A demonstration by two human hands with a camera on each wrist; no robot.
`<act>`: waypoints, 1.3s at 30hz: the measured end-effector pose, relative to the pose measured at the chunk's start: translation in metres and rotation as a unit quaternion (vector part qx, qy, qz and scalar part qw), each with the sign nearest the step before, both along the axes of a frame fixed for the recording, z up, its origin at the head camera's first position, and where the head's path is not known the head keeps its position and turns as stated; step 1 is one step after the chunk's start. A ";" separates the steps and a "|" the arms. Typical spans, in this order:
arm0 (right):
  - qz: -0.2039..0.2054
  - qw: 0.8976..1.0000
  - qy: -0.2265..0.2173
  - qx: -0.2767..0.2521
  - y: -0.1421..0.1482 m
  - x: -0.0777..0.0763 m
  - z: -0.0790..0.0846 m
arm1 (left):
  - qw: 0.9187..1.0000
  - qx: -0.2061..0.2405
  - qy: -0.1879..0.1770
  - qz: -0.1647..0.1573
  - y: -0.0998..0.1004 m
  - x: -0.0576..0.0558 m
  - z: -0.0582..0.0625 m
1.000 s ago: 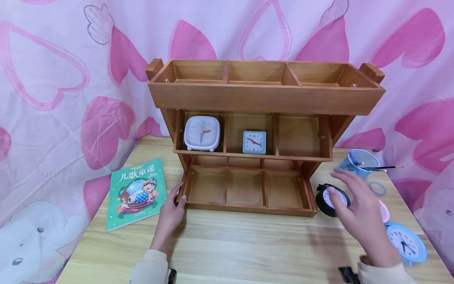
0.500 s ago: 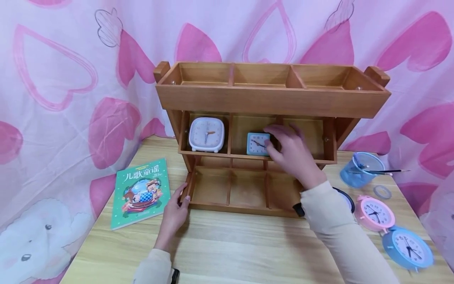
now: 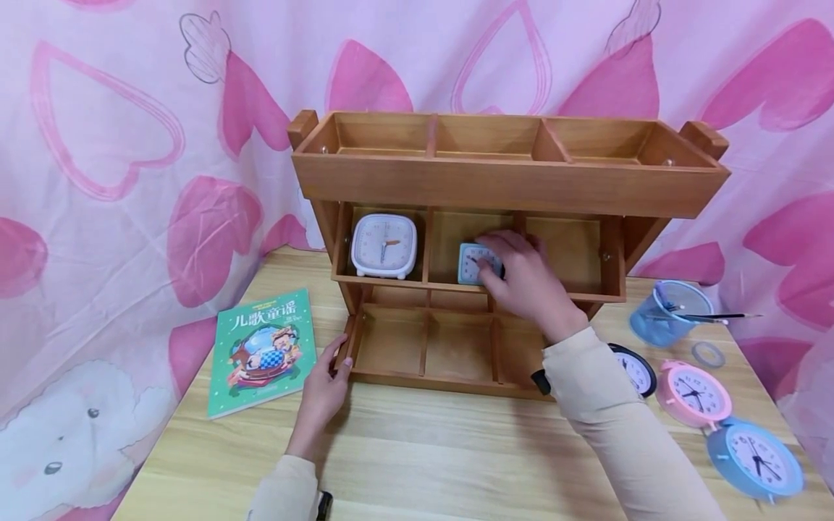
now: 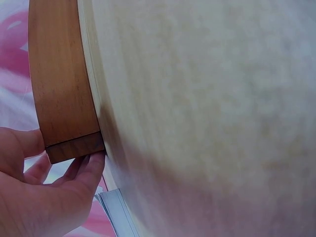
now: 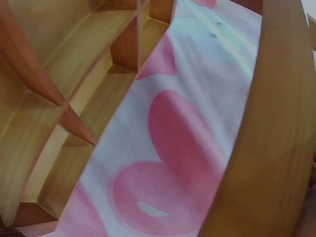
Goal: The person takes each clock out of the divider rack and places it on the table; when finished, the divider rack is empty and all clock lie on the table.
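Observation:
A tiered wooden organizer [image 3: 508, 182] with divided compartments stands on the table. At its lower left corner my left hand [image 3: 324, 392] grips the wood; the left wrist view has the thumb on one side of the wooden end [image 4: 74, 147] and the fingers on the other. My right hand [image 3: 526, 281] pinches a small light-blue square clock [image 3: 466, 265] in the middle tier's centre compartment, thumb across its face and fingers at its top right edge. To its left, a white rounded alarm clock [image 3: 384, 246] occupies the left compartment. The right wrist view shows neither hand nor clock clearly.
A green children's book [image 3: 263, 354] lies at the left. At the right stand black [image 3: 635, 370], pink [image 3: 694, 394] and blue [image 3: 756, 459] alarm clocks, a blue mesh pen cup [image 3: 667, 318] with pencils, and a tape roll [image 3: 708, 354]. A pink-patterned curtain [image 3: 130, 116] hangs behind.
From above the black clock at the right, my right hand has moved left into the middle tier and taken hold of the small clock. My left hand has kept its place at the corner.

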State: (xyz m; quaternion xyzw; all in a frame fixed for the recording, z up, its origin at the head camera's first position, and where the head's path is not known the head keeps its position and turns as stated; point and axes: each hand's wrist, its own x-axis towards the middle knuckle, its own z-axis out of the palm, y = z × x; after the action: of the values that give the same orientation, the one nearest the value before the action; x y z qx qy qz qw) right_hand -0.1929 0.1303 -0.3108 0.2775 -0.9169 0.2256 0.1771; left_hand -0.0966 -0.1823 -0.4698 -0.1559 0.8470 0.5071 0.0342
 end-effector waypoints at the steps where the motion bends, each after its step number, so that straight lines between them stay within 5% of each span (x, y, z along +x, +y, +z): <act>1: 0.006 1.000 0.001 -0.011 0.001 0.001 0.001 | 1.000 0.000 0.002 -0.001 0.000 0.000 0.000; 16: 0.074 0.986 0.051 -0.139 0.018 0.006 0.004 | 1.000 -0.011 0.004 -0.004 0.001 0.002 -0.003; 20: 0.073 0.975 0.097 -0.186 0.027 0.022 0.014 | 1.000 -0.012 -0.002 -0.002 0.001 0.001 -0.003; 25: 0.037 0.970 0.089 -0.222 0.058 0.058 0.020 | 1.000 -0.011 -0.011 -0.001 0.002 0.000 -0.002; 30: -0.024 0.978 0.058 -0.200 0.107 0.089 -0.009 | 1.000 -0.016 -0.008 -0.002 0.002 0.001 0.000; 39: -0.073 0.988 -0.026 -0.132 0.188 0.133 -0.095 | 1.000 -0.014 -0.002 0.001 0.001 0.002 0.001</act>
State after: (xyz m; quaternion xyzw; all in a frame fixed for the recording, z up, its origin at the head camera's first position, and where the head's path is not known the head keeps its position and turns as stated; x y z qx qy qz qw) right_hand -0.0595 0.3182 -0.4061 0.1786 -0.9011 0.3381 0.2043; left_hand -0.0946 -0.1812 -0.4689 -0.1584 0.8540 0.4945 0.0332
